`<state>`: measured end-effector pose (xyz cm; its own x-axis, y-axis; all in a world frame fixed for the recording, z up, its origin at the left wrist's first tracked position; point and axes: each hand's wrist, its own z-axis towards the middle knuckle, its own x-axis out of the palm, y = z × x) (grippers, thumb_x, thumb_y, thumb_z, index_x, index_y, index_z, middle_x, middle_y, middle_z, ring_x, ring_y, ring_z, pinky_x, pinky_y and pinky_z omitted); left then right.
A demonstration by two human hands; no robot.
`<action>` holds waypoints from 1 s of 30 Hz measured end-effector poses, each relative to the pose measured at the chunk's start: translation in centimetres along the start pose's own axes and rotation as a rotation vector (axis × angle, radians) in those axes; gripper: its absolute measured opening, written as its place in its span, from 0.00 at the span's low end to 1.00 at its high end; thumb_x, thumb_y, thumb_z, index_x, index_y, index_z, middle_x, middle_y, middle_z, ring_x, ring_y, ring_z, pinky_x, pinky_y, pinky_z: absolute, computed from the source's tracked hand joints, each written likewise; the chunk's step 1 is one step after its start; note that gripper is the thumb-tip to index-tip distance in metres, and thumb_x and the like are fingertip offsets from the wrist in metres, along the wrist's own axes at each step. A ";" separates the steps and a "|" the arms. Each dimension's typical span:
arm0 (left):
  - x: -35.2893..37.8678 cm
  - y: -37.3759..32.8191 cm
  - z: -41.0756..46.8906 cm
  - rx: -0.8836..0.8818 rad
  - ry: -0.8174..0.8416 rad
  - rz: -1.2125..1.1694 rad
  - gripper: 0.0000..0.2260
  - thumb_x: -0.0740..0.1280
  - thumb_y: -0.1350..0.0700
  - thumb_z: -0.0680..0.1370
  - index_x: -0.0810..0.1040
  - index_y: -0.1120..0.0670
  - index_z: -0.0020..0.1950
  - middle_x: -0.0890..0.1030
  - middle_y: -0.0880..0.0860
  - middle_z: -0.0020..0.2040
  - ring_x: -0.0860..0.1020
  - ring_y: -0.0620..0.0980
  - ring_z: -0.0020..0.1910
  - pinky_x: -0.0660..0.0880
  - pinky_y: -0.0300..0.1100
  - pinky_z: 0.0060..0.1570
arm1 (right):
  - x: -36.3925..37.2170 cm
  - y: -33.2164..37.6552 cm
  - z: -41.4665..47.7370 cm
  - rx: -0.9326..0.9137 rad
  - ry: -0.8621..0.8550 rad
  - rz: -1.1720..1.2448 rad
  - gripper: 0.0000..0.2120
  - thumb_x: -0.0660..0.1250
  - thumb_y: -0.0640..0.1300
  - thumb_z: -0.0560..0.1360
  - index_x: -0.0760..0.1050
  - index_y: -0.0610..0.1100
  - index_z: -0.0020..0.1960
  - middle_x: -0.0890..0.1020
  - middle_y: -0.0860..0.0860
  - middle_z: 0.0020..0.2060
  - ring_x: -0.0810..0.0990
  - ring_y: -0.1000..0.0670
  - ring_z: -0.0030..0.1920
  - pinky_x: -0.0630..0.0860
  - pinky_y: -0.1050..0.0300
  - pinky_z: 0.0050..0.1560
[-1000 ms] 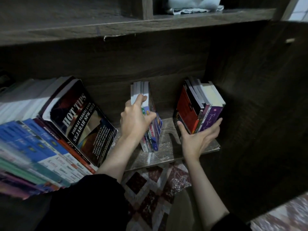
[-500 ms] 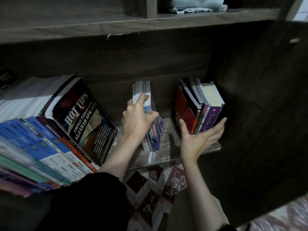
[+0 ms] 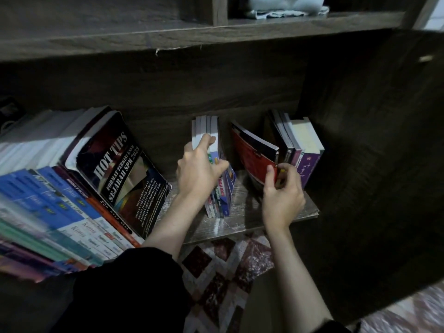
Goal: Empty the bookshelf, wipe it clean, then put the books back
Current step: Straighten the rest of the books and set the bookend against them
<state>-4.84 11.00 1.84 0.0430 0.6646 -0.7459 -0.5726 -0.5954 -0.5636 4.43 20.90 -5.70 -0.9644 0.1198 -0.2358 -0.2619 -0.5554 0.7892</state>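
On the dark wooden shelf board (image 3: 242,224) a small upright group of thin books (image 3: 222,188) stands in the middle. My left hand (image 3: 197,171) grips this group from its left side, fingers over the top edges. To the right, a red-covered book (image 3: 249,157) tilts leftward away from the right group of books (image 3: 302,150), which leans against the shelf's side wall. My right hand (image 3: 281,198) pinches the red book's spine at its lower end.
A large row of leaning books, fronted by a "Hot Tips" book (image 3: 120,174), fills the shelf's left part. A pale cloth (image 3: 286,7) lies on the shelf above. Patterned floor covering (image 3: 223,280) shows below the shelf edge. The dark side panel (image 3: 372,140) closes the right.
My right hand went from open beside the right group to closing on the red book, which has tipped leftward away from that group. My left hand has kept its hold on the middle books.
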 end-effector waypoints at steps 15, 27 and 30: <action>0.0 -0.3 -0.1 -0.007 -0.007 0.030 0.21 0.68 0.53 0.73 0.71 0.50 0.66 0.74 0.59 0.62 0.77 0.60 0.54 0.72 0.47 0.51 | 0.7 -1.0 -0.9 0.203 0.155 0.092 0.11 0.64 0.46 0.79 0.73 0.37 0.44 0.75 0.55 0.30 0.74 0.56 0.28 0.74 0.59 0.34; 0.1 -0.2 -0.1 -0.001 -0.019 0.035 0.21 0.69 0.53 0.73 0.71 0.49 0.66 0.74 0.58 0.61 0.78 0.58 0.53 0.72 0.44 0.48 | 0.0 0.5 -3.4 -0.002 0.054 0.285 0.10 0.66 0.49 0.76 0.64 0.50 0.49 0.69 0.59 0.34 0.73 0.57 0.32 0.70 0.60 0.33; 0.0 0.0 -0.1 -0.003 0.001 0.025 0.22 0.69 0.53 0.72 0.71 0.49 0.65 0.74 0.58 0.61 0.77 0.60 0.55 0.73 0.48 0.51 | 1.5 0.6 -4.4 -0.108 0.650 0.294 0.27 0.65 0.43 0.70 0.63 0.51 0.68 0.76 0.50 0.55 0.76 0.55 0.54 0.76 0.52 0.52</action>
<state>-4.79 10.95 1.80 0.0292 0.6493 -0.7600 -0.5707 -0.6134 -0.5460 2.97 17.09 -8.05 -0.7689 -0.5425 -0.3382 0.0426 -0.5714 0.8196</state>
